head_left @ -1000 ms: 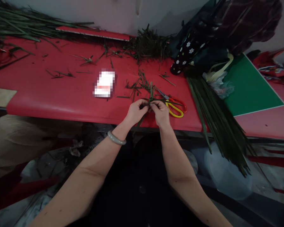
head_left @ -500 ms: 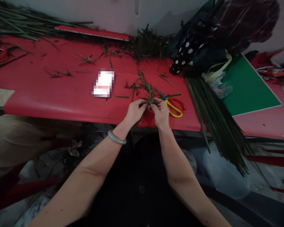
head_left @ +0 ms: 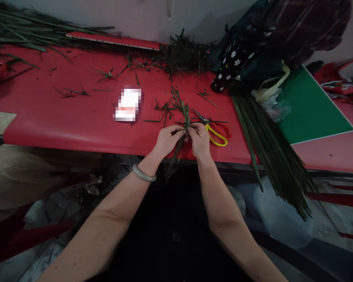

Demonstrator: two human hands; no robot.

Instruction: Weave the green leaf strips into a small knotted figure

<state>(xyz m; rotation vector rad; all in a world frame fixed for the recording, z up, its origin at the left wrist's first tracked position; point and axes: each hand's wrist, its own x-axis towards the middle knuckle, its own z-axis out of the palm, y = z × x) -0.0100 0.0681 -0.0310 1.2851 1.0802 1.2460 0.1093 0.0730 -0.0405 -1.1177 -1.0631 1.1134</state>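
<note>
- The fingertips of both hands meet on a small knot of green leaf strips, pinched tight from either side; the left hand closes on it from the left, the right hand from the right.
- The leaf strips sit just above the near edge of the red table, about midway along it; some ends stick up past the fingers and one longer end hangs down over the edge between the wrists.
- The left wrist wears a pale bangle.
- By the look of it, the step in hand is folding or tightening a crossing of strips in a small woven piece: both hands are clamped on one spot, not reaching for anything.
- The next move seems to call for one hand to keep the crossing pinched while the other frees a loose end and draws it through or over; letting go with both could let the fold spring open.
- Scissors with yellow and red handles lie just beside the right hand, touching the table.
- A bundle of long leaves runs off the near edge toward the right.
- Cut scraps pile at the far edge; a green mat lies at the right.
</note>
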